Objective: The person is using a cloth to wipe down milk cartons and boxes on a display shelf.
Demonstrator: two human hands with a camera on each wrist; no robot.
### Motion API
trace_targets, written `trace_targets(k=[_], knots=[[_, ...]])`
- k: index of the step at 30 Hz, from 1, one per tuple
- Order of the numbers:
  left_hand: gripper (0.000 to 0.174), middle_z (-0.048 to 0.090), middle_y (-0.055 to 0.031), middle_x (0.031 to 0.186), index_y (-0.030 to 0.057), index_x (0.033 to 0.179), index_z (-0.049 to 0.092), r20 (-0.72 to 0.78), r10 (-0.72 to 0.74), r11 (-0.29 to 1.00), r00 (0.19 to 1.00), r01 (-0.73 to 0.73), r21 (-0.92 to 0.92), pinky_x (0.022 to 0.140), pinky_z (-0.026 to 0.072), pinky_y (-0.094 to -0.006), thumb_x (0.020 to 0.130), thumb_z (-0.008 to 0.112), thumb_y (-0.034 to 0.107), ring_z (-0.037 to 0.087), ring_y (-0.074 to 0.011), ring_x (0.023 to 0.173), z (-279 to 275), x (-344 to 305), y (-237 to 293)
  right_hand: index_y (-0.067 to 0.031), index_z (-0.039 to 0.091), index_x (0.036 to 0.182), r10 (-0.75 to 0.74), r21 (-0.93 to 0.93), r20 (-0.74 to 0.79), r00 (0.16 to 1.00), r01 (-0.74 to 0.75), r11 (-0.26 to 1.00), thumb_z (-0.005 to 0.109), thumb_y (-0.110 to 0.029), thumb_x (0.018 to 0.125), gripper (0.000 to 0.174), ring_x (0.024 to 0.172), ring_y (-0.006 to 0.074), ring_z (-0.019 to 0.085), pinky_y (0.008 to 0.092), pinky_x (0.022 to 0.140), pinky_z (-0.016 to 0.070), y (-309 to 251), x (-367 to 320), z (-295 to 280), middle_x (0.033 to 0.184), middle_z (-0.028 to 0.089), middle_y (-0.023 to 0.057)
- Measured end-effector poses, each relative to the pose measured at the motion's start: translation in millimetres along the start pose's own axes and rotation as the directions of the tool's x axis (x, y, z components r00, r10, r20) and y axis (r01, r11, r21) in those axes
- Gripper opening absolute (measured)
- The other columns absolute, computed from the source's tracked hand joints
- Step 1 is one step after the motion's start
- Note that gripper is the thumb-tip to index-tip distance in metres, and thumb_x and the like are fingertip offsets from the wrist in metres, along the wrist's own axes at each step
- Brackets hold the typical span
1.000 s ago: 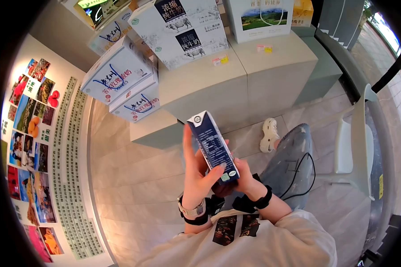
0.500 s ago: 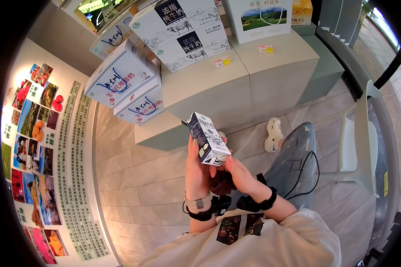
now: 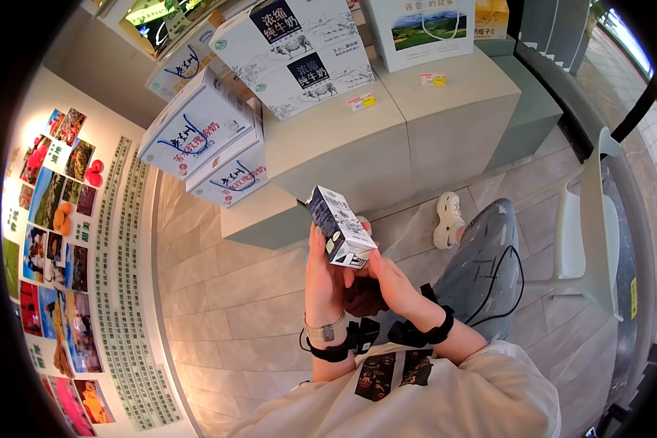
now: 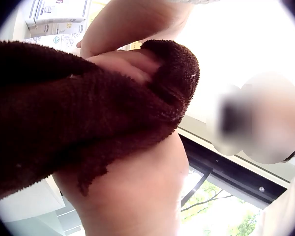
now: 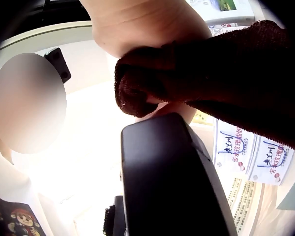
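One milk carton (image 3: 340,228), white and dark blue, tilted, between the person's two hands, above the tiled floor (image 3: 233,321) and near the display plinths (image 3: 343,150).

One left hand (image 3: 324,281): fingers curled round the carton's left side and underside, partly hidden beneath it. One right hand (image 3: 397,286): thumb touching the carton's near lower corner; brown cloth (image 5: 226,78) bunched in the grip, the full curl of the fingers hidden. The cloth hangs below the carton and also lies across the left hand.

Wrist items: one light-banded watch (image 3: 327,333) on the left; black straps on both.

On the plinths: white milk boxes (image 3: 328,69) with cow drawings; one white bag (image 3: 420,55) with a green landscape; two price labels (image 3: 361,101) in front of these. To the left, two stacked yogurt boxes (image 3: 197,135) with blue handles.

Also listed: one pale chair (image 3: 598,241) at the right; one white clog (image 3: 447,221) beside a blue-grey trouser leg; one printed wall panel (image 3: 117,292) with food photographs at the left.
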State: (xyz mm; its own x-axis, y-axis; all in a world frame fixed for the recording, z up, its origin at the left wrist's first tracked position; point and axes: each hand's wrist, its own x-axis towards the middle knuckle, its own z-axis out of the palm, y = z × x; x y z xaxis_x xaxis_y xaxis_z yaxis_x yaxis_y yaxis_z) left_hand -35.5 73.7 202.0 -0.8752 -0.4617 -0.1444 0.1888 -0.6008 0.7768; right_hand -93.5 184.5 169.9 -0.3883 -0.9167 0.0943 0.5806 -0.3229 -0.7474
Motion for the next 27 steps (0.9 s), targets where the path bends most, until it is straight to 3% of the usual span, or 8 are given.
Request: trace_targets(k=[2,5,8,10,13,17,20,27], knots=[[0.063,0.052,-0.0244,0.119,0.0121,0.141,0.02,-0.009,0.116,0.99,0.993,-0.115,0.084,0.086,0.0507,-0.0423,0.09,0.05,0.031,0.058,-0.035,0.103,13,-6,1,-0.004,0.052,0.108,0.011,-0.029,-0.006,1.0,-0.011,1.0,0.02,-0.054,0.097,0.06,0.079,0.0134,0.055,0.0278,0.075,0.0447,4,1,-2,0.096,0.059,0.0049],[0.076,0.047,-0.0268,0.124,0.0151,0.144,0.012,0.062,0.247,0.951,0.967,-0.254,0.178,0.088,0.0494,-0.0459,0.082,0.057,0.023,0.056,-0.0408,0.106,27,-12,7,-0.0043,0.052,0.118,0.104,0.299,-0.153,0.983,-0.055,0.953,0.023,-0.056,0.096,0.064,0.084,0.0132,0.056,0.0278,0.077,0.045,-11,2,11,0.099,0.06,0.0042],[0.084,0.041,-0.0284,0.131,0.0155,0.144,0.011,0.139,0.271,0.947,0.953,-0.289,0.14,0.092,0.0461,-0.0483,0.077,0.06,0.021,0.053,-0.0436,0.11,27,-15,7,-0.0001,0.045,0.129,0.089,0.239,-0.129,0.988,-0.057,0.969,0.031,-0.041,0.099,0.053,0.108,0.0161,0.052,0.0294,0.095,0.0377,1,-5,-1,0.12,0.056,0.0074],[0.084,0.04,-0.0289,0.132,0.016,0.145,0.011,0.162,0.257,0.962,0.953,-0.268,0.051,0.094,0.0451,-0.048,0.077,0.06,0.02,0.052,-0.0439,0.112,19,-13,3,-0.0002,0.047,0.125,0.048,0.147,0.149,0.988,-0.071,0.987,0.048,-0.031,0.095,0.043,0.101,0.0129,0.054,0.0276,0.089,0.0422,-8,-5,-15,0.111,0.059,0.0052],[0.08,0.04,-0.0283,0.134,0.0049,0.141,0.02,0.116,0.311,0.933,0.943,-0.327,0.152,0.097,0.0425,-0.0461,0.078,0.061,0.031,0.049,-0.041,0.117,17,-12,6,0.0017,0.051,0.119,-0.017,-0.063,0.057,0.998,0.021,0.998,0.064,-0.009,0.084,0.039,0.092,0.0091,0.055,0.0238,0.081,0.0446,-6,-3,-7,0.103,0.059,0.0031],[0.069,0.042,-0.0247,0.134,-0.0013,0.138,0.027,0.005,0.389,0.876,0.921,-0.372,0.307,0.099,0.04,-0.0446,0.081,0.061,0.018,0.048,-0.0373,0.12,2,-19,6,0.0014,0.049,0.122,-0.052,-0.247,-0.038,0.998,0.041,0.968,0.07,-0.003,0.077,0.049,0.098,0.0102,0.054,0.0256,0.086,0.0437,-8,-1,0,0.107,0.059,0.0057],[0.051,0.052,-0.0223,0.122,-0.0013,0.128,0.04,0.065,0.474,0.801,0.878,-0.461,0.382,0.097,0.0423,-0.0433,0.081,0.061,0.007,0.052,-0.0347,0.115,-4,-19,5,-0.0004,0.048,0.125,-0.28,-0.463,-0.08,0.957,0.213,0.861,0.069,0.0,0.076,0.052,0.104,0.0127,0.054,0.027,0.09,0.0426,-5,5,-3,0.114,0.058,0.0079],[0.049,0.059,-0.0187,0.115,-0.0011,0.115,0.054,0.199,0.494,0.721,0.847,-0.526,0.451,0.091,0.0461,-0.0366,0.07,0.071,0.007,0.058,-0.0251,0.106,8,-19,12,-0.0038,0.047,0.128,-0.223,-0.432,-0.063,0.973,0.175,0.885,0.067,0.004,0.073,0.059,0.11,0.0165,0.053,0.0295,0.094,0.0412,-9,4,-9,0.12,0.056,0.009]])
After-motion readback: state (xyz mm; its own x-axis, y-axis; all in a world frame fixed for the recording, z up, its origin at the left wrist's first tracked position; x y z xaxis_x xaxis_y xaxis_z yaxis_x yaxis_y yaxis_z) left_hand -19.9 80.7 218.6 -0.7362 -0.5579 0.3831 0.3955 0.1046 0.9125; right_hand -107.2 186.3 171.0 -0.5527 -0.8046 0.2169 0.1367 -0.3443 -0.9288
